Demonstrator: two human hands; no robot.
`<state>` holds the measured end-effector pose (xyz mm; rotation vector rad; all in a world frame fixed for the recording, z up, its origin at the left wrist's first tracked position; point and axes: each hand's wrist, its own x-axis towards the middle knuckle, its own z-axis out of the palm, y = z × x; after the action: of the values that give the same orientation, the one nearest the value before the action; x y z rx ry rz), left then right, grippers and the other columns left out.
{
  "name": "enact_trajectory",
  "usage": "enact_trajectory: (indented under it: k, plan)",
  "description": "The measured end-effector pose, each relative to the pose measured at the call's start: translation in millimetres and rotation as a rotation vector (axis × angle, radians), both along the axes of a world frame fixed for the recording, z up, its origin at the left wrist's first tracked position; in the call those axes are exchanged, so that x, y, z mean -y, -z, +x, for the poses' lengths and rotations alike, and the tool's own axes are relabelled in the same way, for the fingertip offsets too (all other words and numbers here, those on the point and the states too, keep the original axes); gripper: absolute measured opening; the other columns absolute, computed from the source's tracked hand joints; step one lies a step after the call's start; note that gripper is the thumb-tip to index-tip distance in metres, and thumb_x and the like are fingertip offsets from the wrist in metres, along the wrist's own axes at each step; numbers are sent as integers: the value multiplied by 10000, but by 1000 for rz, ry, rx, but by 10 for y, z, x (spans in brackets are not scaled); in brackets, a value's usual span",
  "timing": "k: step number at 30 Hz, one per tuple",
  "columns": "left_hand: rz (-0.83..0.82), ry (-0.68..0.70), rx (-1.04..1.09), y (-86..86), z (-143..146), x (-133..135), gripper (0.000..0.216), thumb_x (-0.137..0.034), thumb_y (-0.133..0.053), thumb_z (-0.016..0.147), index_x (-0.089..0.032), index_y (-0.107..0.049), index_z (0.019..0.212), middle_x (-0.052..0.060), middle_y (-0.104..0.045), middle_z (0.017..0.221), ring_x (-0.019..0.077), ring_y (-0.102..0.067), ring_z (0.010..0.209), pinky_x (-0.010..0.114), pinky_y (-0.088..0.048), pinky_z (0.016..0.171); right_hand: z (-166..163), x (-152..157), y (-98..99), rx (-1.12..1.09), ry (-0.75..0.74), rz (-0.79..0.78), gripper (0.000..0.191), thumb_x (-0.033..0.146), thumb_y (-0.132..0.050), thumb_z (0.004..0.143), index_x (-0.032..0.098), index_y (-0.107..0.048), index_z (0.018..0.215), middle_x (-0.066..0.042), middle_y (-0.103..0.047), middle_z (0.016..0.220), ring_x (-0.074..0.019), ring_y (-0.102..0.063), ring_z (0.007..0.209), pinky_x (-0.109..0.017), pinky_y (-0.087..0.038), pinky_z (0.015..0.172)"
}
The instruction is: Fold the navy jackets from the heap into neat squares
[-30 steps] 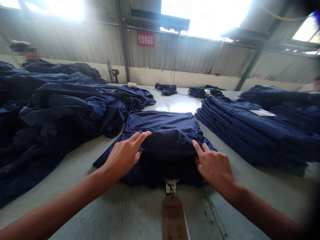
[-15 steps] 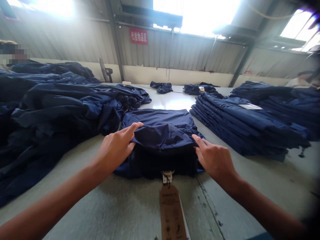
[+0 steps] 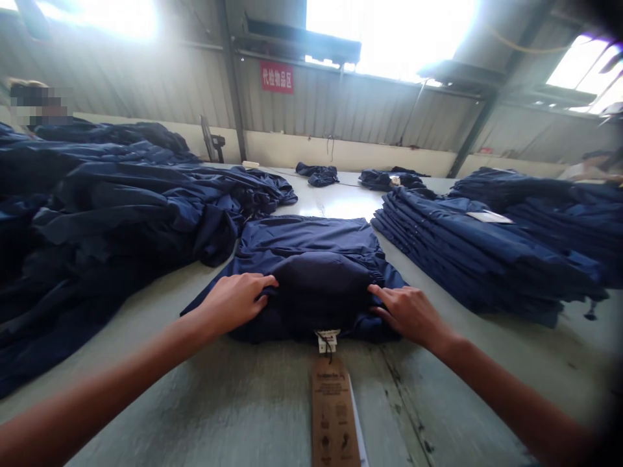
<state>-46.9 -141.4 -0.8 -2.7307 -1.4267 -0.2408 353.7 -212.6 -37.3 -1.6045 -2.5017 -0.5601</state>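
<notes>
- Navy garment (image 3: 311,237) is lying part-folded on the table (image 3: 243,408), well short of the far edge, middle layer bulging up
- Left hand (image 3: 238,299) has thumb and fingers pinched on the cloth at one side of the bulge, right hand (image 3: 406,312) pinches the other side
- White label (image 3: 327,341) at the near side, with a brown hang tag (image 3: 335,415) on a black string in front of it, pointing toward the near edge
- Big messy navy heap (image 3: 121,214) hogs the table's left side, crowding right up beside the garment
- Neat-ish navy stack (image 3: 467,253) on the right side, just beside it too, white card (image 3: 489,217) on top
- Two small dark bundles, one left (image 3: 317,174) and one right (image 3: 395,179), near the far edge
- Someone's head (image 3: 39,104) behind the heap, far left corner; red sign (image 3: 277,76) on the wall
</notes>
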Motion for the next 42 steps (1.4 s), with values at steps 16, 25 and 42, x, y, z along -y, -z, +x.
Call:
enact_trajectory:
  k: [16,25,42]
  plan:
    - [106,284,-42,682,666,-758,687,-574,-297,1107,-213,-244,1690,77,-296,1730,295,-149,1633,538,-134,1311,-621,-1052,290,-149,-227,-165,751,571,-418,1078,203,-204,1697,-141,-137,1760,-295,-117,1630,-576,-170,1308]
    - [-170,279,48,825,631,-816,667,-585,-273,1109,-255,-243,1689,64,-302,1724,249,-149,1634,503,-125,1315,-563,-1083,398,-193,-230,-340,680,591,-339,1096,232,-303,1672,-121,-198,1750,-256,-144,1626,-547,-167,1312]
    - [55,240,103,746,595,-623,626,-542,-380,1096,-216,-399,1630,115,-259,1740,327,-153,1629,607,-75,1305,-568,-988,458,-290,-130,-173,641,497,-408,1092,107,-431,1601,-215,-186,1740,-328,-127,1626,-572,-200,1299]
